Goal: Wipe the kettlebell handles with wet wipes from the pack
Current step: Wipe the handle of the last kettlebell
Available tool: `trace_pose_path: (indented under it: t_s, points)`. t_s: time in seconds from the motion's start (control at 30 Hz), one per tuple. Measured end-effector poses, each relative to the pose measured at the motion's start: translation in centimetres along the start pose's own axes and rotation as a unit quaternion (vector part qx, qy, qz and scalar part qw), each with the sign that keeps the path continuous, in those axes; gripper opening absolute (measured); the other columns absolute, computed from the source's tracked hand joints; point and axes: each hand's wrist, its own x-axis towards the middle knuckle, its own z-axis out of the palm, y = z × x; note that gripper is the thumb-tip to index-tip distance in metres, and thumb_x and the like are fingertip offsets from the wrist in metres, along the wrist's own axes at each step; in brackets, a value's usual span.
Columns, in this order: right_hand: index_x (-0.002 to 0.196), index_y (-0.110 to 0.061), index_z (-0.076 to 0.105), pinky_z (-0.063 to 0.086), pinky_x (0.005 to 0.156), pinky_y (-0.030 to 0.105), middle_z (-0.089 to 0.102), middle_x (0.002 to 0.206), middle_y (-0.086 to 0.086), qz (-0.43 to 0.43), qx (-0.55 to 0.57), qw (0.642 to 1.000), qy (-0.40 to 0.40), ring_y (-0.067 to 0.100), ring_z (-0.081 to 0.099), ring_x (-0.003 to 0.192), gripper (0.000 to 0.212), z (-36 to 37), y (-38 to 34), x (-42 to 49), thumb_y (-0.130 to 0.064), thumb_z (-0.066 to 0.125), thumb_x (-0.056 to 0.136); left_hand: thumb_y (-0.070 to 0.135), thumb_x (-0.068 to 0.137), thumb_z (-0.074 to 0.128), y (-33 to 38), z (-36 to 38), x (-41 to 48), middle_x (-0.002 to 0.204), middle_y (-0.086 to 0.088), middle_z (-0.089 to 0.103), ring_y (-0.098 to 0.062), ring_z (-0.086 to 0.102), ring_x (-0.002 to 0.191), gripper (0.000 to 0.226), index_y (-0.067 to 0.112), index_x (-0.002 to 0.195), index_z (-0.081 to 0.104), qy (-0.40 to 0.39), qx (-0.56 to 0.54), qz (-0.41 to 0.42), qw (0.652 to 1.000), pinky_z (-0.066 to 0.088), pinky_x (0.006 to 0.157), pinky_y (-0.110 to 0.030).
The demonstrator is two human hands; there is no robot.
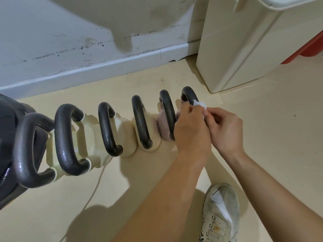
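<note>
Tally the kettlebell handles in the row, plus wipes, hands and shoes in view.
Kettlebell handles: 6, from the near-left one to the far-right one
Wet wipe: 1
Hands: 2, left hand, right hand
Shoe: 1
Total: 10

Kettlebell handles (141,123), all dark grey to black with a dull sheen, are set on cream bodies (125,135), save two pale pink bodies (164,124) at the far right; a white wet wipe (201,104) is seen against the last handle. The floor (262,123) is finished in plain beige, the wall (52,32) in pale grey-blue with dark scuff marks and a cream patch, and the cabinet (236,49) in cream. A white mesh shoe (220,212) with black and yellow flecks is recorded, and a red-orange object (311,48) at the right edge.
</note>
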Motion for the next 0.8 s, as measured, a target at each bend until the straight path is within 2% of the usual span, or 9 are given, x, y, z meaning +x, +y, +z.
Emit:
trace_pose_path:
  t_s: [0.07,0.17,0.27,0.33,0.4,0.5,0.6,0.67,0.8]
  points:
    - [0.076,-0.013,0.072,0.045,0.059,0.032,0.067,0.061,0.000,-0.021,-0.030,0.999,-0.018,0.018,0.060,0.060,0.034,0.3,-0.3,1.9,-0.027,0.056,0.102,0.015,0.093,0.054,0.0,-0.1,2.3,0.104,0.000,0.058,-0.013,0.046,0.077,0.012,0.017,0.093,0.066,0.022,0.037,0.004,0.999,0.037,0.065,-0.022]
    - [0.065,-0.024,0.065,0.032,0.053,0.024,0.060,0.056,-0.009,-0.031,-0.073,0.995,-0.067,0.009,0.053,0.055,0.037,1.2,-1.6,6.0,-0.024,0.055,0.101,0.012,0.094,0.051,0.1,-0.6,6.1,0.099,-0.005,0.060,-0.018,0.055,0.079,0.018,0.012,0.090,0.068,-0.002,0.066,0.013,0.998,0.044,0.073,-0.030]
    - [0.088,-0.015,0.079,0.036,0.063,0.025,0.066,0.073,-0.003,-0.020,-0.127,0.983,-0.128,0.017,0.062,0.071,0.025,1.9,-2.5,10.0,-0.019,0.057,0.099,0.011,0.092,0.048,-0.2,-1.1,9.6,0.090,-0.007,0.064,-0.025,0.062,0.082,0.023,0.014,0.088,0.070,-0.043,0.119,-0.023,0.992,0.053,0.080,-0.038]
    - [0.092,-0.010,0.080,0.046,0.069,0.029,0.072,0.079,0.003,-0.010,-0.146,0.975,-0.170,0.024,0.068,0.077,0.025,2.2,-2.8,11.9,-0.019,0.057,0.098,0.010,0.089,0.052,-0.4,-1.5,11.6,0.088,-0.007,0.066,-0.028,0.064,0.083,0.021,0.015,0.090,0.072,-0.069,0.117,-0.061,0.989,0.056,0.080,-0.038]
    - [0.087,-0.010,0.078,0.059,0.081,0.041,0.076,0.082,0.012,0.023,-0.121,0.971,-0.207,0.030,0.073,0.082,0.024,2.5,-2.5,13.2,-0.019,0.059,0.098,0.008,0.087,0.056,-0.5,-1.8,12.9,0.092,-0.009,0.067,-0.028,0.064,0.084,0.019,0.013,0.094,0.074,-0.096,0.132,-0.055,0.985,0.056,0.081,-0.037]
    - [0.090,-0.007,0.078,0.061,0.089,0.048,0.076,0.094,0.021,0.088,-0.074,0.962,-0.247,0.030,0.072,0.089,0.022,2.7,-1.3,14.1,-0.008,0.058,0.096,0.006,0.086,0.059,-0.6,-2.0,14.0,0.098,-0.008,0.066,-0.027,0.063,0.086,0.021,0.014,0.101,0.071,-0.154,0.197,-0.003,0.968,0.055,0.082,-0.037]
    - [0.089,-0.001,0.079,0.064,0.083,0.042,0.076,0.094,0.021,0.143,-0.015,0.960,-0.239,0.026,0.070,0.084,0.023,3.3,-0.3,14.0,0.004,0.057,0.092,0.003,0.085,0.058,-1.5,-2.2,15.1,0.092,-0.003,0.067,-0.022,0.064,0.085,0.025,0.020,0.098,0.071,-0.219,0.207,0.024,0.953,0.052,0.076,-0.032]
    - [0.091,0.000,0.078,0.065,0.077,0.039,0.078,0.092,0.020,0.169,0.053,0.961,-0.214,0.033,0.075,0.085,0.018,3.8,0.2,13.5,0.005,0.061,0.091,0.002,0.086,0.058,-2.1,-2.5,15.8,0.085,0.001,0.069,-0.017,0.067,0.082,0.025,0.023,0.095,0.070,-0.253,0.199,0.018,0.947,0.051,0.072,-0.028]
    - [0.108,-0.001,0.073,0.065,0.072,0.040,0.076,0.094,0.026,0.157,0.140,0.962,-0.176,0.035,0.077,0.084,0.021,4.1,1.4,12.8,0.008,0.062,0.092,0.003,0.084,0.065,-2.3,-2.4,16.7,0.088,0.004,0.070,-0.013,0.066,0.087,0.031,0.030,0.098,0.062,-0.310,0.188,0.031,0.931,0.051,0.076,-0.029]
